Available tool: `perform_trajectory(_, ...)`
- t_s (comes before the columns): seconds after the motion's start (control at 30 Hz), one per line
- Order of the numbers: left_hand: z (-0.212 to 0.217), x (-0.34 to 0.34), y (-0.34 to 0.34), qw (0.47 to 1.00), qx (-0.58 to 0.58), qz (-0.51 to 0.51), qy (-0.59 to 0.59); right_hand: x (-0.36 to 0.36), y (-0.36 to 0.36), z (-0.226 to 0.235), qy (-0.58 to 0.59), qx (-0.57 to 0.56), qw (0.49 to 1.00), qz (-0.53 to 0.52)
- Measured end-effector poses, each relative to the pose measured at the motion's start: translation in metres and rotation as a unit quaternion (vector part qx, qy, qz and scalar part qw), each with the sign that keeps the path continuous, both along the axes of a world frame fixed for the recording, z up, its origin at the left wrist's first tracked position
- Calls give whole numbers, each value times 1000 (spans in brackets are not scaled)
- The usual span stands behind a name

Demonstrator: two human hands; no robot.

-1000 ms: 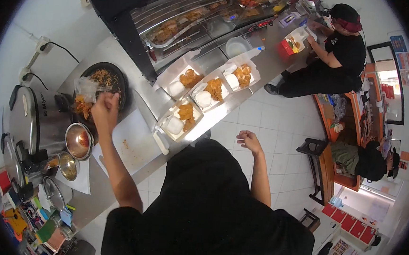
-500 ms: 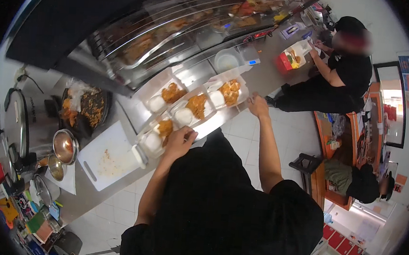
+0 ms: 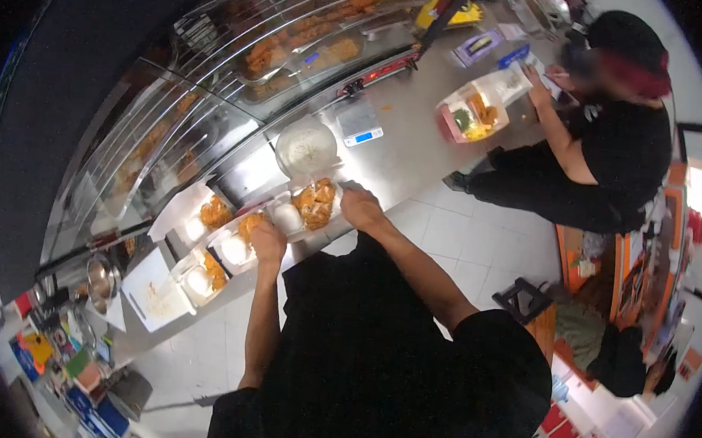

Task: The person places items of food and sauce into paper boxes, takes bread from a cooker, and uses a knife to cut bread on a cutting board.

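Observation:
Several white food boxes with rice and fried chicken stand along the counter before me. My right hand [image 3: 361, 209] has its fingers curled at the right end of the rightmost food box [image 3: 337, 203], which holds a rice mound [image 3: 288, 219] and fried chicken [image 3: 315, 203]. Near that box's left end is my left hand [image 3: 268, 242], fingers bent down with their tips partly hidden, beside the chicken of the middle box [image 3: 248, 226]. Another open box [image 3: 182, 217] lies behind, and one more [image 3: 202, 277] sits nearest the cutting board.
A white cutting board [image 3: 151, 290] lies at left, by metal bowls [image 3: 102, 279]. Behind the boxes are a round clear tub [image 3: 305, 148], a scale [image 3: 359, 124] and a glass food display [image 3: 214, 87]. At right, a co-worker [image 3: 618, 124] stands by a filled box [image 3: 474, 112].
My view has turned, so the counter sits further left and more display shows. My left hand has moved from the nearest box to between the middle and rightmost boxes. My right hand now meets the rightmost box.

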State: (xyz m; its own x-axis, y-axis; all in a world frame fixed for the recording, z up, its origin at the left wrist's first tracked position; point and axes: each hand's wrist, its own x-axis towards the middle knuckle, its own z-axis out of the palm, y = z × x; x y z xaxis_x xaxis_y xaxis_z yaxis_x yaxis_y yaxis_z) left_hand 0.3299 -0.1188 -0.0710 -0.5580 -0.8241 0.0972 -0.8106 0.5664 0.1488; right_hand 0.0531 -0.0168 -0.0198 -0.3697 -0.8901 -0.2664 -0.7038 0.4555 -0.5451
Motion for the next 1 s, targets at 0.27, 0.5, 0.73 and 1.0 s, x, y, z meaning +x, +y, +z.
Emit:
perform_trajectory(0.27,-11,-145,47,991,52,-60,112,-142,67,-37,110,73,990,53)
perform_trajectory(0.5,58,-305,76,993,112,3,38,-269,84,9,97,103,987,-71)
perform_trajectory(0.73,71,-307,80,974,169,-12,153,-240,91,70,243,25,967,-75)
perform_trajectory(1.0,124,-101,63,925,309,133,176,-79,-13,142,-204,-12,954,220)
